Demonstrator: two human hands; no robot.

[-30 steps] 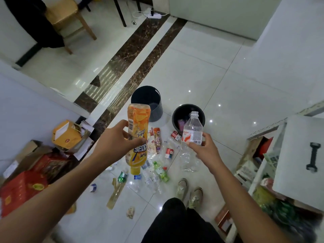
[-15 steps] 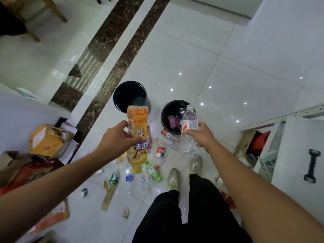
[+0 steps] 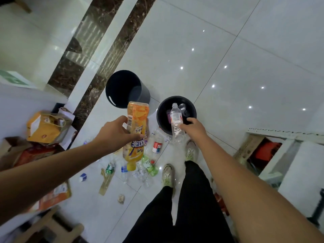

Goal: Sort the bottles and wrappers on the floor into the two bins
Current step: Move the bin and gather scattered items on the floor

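The orange drink bottle in your left hand is upside down, yellow cap toward the floor and base up. It shows a barcode strip on its side and a purple band of white characters that can't be read at this size. Your fingers are wrapped round its middle, with the thumb lying across the front just at the purple band. The clear water bottle in your right hand carries a white-and-red label whose print is too small to make out. Your thumb and fingers close on it below that label. Its cap end points away from you over the mouth of the right bin, and its base hangs below your grip. Both arms are stretched forward and down, the left wrist turned inward. The left bin stands just beyond the orange bottle's base. Below your hands, loose bottles lie scattered on the white tiles, one with a red-and-white label.
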